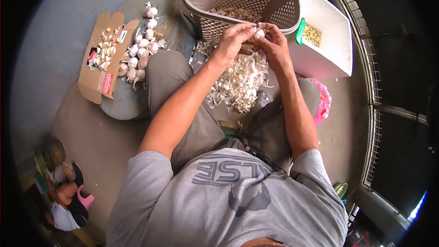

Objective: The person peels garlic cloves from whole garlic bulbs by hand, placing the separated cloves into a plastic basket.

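A whitish piece of garlic is pinched between my two hands, in front of the basket's near rim. My left hand is closed, its thumb and fingertips against the garlic from the left. My right hand is closed on it from the right, fingers curled over. Below my hands lies a heap of papery garlic skins between my legs. Whole garlic bulbs are piled on a round stool-like surface at the left. Beside them, an open cardboard box holds loose cloves.
A tall perforated basket with garlic pieces in its bottom stands ahead. To its right, a white foam box holds pale peeled cloves; a green handle-like object rests on its edge. A pink bag lies by my right knee. Another person is at lower left.
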Available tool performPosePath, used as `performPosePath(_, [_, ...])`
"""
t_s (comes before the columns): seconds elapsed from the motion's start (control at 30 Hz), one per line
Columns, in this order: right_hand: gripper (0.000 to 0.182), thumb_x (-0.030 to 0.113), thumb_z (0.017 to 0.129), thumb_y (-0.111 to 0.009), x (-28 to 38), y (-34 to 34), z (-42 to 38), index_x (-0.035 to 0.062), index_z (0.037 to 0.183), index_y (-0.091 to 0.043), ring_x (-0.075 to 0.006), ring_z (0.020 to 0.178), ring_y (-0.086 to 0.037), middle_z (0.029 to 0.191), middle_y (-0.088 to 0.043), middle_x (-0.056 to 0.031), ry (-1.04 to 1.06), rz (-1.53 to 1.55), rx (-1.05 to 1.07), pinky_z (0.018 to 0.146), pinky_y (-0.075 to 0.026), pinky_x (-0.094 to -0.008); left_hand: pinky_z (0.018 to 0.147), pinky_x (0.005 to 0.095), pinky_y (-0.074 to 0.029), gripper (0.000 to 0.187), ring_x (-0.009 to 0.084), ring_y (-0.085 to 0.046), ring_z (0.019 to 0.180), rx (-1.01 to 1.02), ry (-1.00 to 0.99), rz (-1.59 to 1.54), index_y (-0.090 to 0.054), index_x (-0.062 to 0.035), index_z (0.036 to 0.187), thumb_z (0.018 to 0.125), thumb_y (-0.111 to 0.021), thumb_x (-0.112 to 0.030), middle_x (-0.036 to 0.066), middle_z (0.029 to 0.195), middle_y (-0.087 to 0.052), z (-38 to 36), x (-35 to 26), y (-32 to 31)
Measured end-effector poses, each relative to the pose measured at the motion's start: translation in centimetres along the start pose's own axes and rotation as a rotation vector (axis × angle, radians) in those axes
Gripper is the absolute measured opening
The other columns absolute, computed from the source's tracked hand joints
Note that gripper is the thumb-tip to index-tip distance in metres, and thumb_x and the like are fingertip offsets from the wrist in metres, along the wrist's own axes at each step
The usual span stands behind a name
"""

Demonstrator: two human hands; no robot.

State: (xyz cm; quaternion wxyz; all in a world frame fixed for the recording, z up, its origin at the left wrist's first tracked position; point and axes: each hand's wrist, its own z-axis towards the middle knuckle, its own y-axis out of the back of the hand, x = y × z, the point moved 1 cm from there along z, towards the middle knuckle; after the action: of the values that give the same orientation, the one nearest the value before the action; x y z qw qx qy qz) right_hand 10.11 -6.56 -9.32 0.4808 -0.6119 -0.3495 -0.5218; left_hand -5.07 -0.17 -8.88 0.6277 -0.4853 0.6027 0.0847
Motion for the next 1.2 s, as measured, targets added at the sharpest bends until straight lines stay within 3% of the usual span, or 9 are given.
performPosePath(0.13, [0.038,0.011,0.093,-0.075,0.8,-0.4,-0.4,-0.0018,0.126,-0.060,-0.0134,0.089,-0.067,0.103,-0.068,-0.0077,-0.079,0.067,0.111,0.071,-0.054,-0.0272,0.066,0.0308,-0.060,0.032,0.0173,-0.072,0.077,-0.017,0.010,-0.057,-0.062,-0.0027,0.122,0.108,-0.052,-0.030,0.007,0.093,-0.072,0.9,1.8,1.3])
performPosePath(0.3, [0.034,0.032,0.106,-0.058,1.3,-0.6,-0.4,-0.0013,0.109,-0.063,-0.0076,0.055,-0.055,0.077,-0.061,-0.0022,-0.132,-0.243,0.016,0.047,-0.042,-0.0248,0.062,0.0248,-0.052,0.022,0.0094,-0.068,0.076,-0.048,-0.077,0.039,-0.071,-0.0066,0.106,0.103,-0.064,-0.027,0.002,0.085,-0.071,0.8,1.5,1.0])
performPosePath(0.4, [0.032,0.031,0.106,-0.059,1.2,-1.0,-0.6,-0.0012,0.106,-0.064,-0.0065,0.055,-0.052,0.076,-0.060,-0.0016,-0.181,-0.297,0.090,0.046,-0.040,-0.0240,0.061,0.0254,-0.053,0.021,0.0091,-0.067,0.073,-0.018,-0.088,0.002,-0.070,-0.0060,0.106,0.104,-0.061,-0.024,0.001,0.086,-0.071,0.9,2.0,1.2])
performPosePath(0.57, [0.027,0.019,0.107,-0.056,-0.5,-2.3,-0.6,-0.0068,0.111,-0.062,-0.0144,0.081,-0.067,0.088,-0.071,-0.0100,0.133,-0.411,0.012,0.074,-0.055,-0.0285,0.057,0.0261,-0.052,0.022,0.0103,-0.066,0.069,-0.138,-0.136,0.017,-0.066,-0.0064,0.107,0.107,-0.055,-0.026,0.000,0.083,-0.068,0.7,2.3,1.0])
performPosePath(0.67, [0.024,0.018,0.107,-0.056,0.4,-3.1,-0.9,-0.0046,0.114,-0.062,-0.0165,0.080,-0.068,0.090,-0.072,-0.0138,0.306,-0.667,-0.044,0.073,-0.055,-0.0310,0.049,0.0264,-0.049,0.031,0.0106,-0.063,0.061,-0.199,-0.094,-0.051,-0.064,-0.0077,0.107,0.107,-0.052,-0.037,0.001,0.078,-0.066,0.5,2.3,0.2])
performPosePath(0.83, [0.026,0.020,0.103,-0.062,0.6,-4.1,-1.0,-0.0053,0.108,-0.059,-0.0264,0.077,-0.070,0.086,-0.070,-0.0230,0.087,-0.588,-0.058,0.070,-0.055,-0.0385,0.038,0.0255,-0.038,0.042,0.0101,-0.051,0.045,-0.215,-0.042,-0.075,-0.061,-0.0110,0.102,0.106,-0.049,-0.051,0.001,0.065,-0.060,0.7,3.0,0.1])
performPosePath(0.93, [0.026,0.020,0.103,-0.062,1.7,-3.8,-1.1,-0.0055,0.107,-0.059,-0.0278,0.077,-0.070,0.084,-0.070,-0.0225,0.215,-0.705,0.024,0.071,-0.054,-0.0390,0.034,0.0264,-0.032,0.041,0.0090,-0.043,0.039,-0.184,0.010,-0.056,-0.062,-0.0117,0.102,0.106,-0.049,-0.051,0.000,0.063,-0.058,0.2,2.6,0.3])
performPosePath(1.07, [0.024,0.018,0.103,-0.061,1.6,-3.0,-1.1,-0.0056,0.107,-0.059,-0.0264,0.076,-0.068,0.083,-0.069,-0.0224,0.260,-0.745,0.034,0.071,-0.053,-0.0393,0.030,0.0270,-0.025,0.038,0.0081,-0.036,0.036,-0.190,-0.061,-0.016,-0.060,-0.0115,0.099,0.106,-0.050,-0.047,-0.001,0.059,-0.051,0.0,2.3,-0.4])
performPosePath(1.2, [0.021,0.012,0.107,-0.050,0.8,-1.8,-0.9,-0.0048,0.110,-0.062,-0.0125,0.067,-0.061,0.078,-0.064,-0.0077,0.128,-0.584,0.073,0.061,-0.051,-0.0284,0.029,0.0265,-0.027,0.040,0.0076,-0.037,0.036,-0.210,0.015,-0.017,-0.057,-0.0115,0.091,0.107,-0.049,-0.047,-0.002,0.059,-0.049,-0.1,2.0,-0.5])
